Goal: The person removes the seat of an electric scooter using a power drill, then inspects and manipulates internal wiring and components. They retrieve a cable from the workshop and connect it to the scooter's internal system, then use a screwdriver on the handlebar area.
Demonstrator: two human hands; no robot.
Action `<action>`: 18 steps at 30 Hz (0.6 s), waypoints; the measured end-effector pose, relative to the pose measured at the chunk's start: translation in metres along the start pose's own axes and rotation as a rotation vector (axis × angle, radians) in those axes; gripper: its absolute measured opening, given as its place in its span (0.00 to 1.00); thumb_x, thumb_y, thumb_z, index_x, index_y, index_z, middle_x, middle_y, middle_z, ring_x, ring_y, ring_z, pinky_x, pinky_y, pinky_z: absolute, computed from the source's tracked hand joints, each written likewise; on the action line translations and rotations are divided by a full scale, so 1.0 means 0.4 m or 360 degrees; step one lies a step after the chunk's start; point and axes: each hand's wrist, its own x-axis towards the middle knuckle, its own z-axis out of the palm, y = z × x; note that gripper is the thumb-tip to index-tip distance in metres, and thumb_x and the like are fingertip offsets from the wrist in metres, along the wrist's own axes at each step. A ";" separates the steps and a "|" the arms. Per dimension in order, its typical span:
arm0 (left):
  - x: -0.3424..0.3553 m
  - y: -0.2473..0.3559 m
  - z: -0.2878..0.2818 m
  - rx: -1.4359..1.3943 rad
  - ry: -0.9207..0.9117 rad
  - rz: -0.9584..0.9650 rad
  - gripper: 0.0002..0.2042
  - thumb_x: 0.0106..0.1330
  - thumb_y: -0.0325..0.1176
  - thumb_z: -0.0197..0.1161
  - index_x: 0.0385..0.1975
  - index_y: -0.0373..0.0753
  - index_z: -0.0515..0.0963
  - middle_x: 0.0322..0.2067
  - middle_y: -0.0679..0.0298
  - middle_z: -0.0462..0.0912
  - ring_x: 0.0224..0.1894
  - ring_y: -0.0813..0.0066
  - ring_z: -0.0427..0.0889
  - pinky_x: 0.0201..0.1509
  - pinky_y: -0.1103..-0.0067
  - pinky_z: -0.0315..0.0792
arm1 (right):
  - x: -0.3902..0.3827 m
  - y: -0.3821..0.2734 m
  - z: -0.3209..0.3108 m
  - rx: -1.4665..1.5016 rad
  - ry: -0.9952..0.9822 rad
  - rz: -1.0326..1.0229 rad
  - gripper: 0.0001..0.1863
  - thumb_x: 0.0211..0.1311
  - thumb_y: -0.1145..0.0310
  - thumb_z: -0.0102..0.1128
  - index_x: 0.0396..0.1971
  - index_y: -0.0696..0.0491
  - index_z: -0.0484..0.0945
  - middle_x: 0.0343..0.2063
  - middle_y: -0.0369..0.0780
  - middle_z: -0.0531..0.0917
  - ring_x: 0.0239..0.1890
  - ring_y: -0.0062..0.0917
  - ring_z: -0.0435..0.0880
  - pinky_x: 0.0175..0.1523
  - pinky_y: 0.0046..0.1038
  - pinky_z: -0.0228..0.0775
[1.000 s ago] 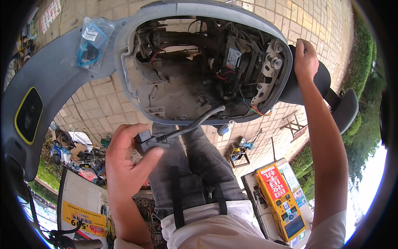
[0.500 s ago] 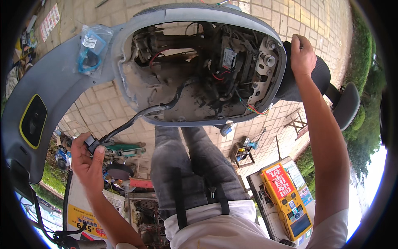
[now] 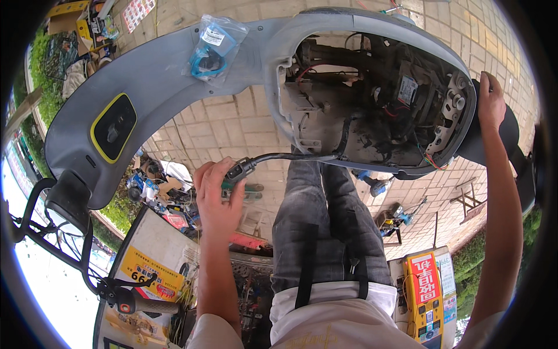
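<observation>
My left hand (image 3: 216,195) grips a black plug (image 3: 240,170) on a thick black cable (image 3: 279,156), which runs into the open compartment (image 3: 378,136) of a grey scooter body (image 3: 151,58). Inside are wires, a labelled module (image 3: 407,90) and a metal bracket (image 3: 442,131). My right hand (image 3: 491,107) is closed over the edge of the black seat (image 3: 505,139) beside the compartment's right rim. On the scooter's body lies a clear bag (image 3: 215,49) holding a blue part, next to a recessed panel with a yellow border (image 3: 113,128).
Handlebars (image 3: 139,302) are at lower left. Loose tools and scrap (image 3: 157,186) lie on the paving (image 3: 209,122) below. A cordless tool (image 3: 378,185), a wooden stool (image 3: 468,198), a yellow machine (image 3: 424,296) and a hedge (image 3: 468,259) are behind me.
The view has shifted, so the scooter sits farther right and more of the handlebars shows. The cable, bunched closer before, is now stretched out from the compartment to my left hand.
</observation>
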 end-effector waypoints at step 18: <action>0.009 0.045 -0.005 -0.0154 0.0173 0.0185 0.23 0.49 0.17 0.63 0.48 0.38 0.69 0.39 0.57 0.77 0.42 0.54 0.76 0.43 0.67 0.71 | -0.028 -0.045 -0.027 0.0023 0.0057 -0.0015 0.22 0.61 0.46 0.45 0.45 0.44 0.79 0.41 0.43 0.81 0.45 0.40 0.79 0.50 0.34 0.68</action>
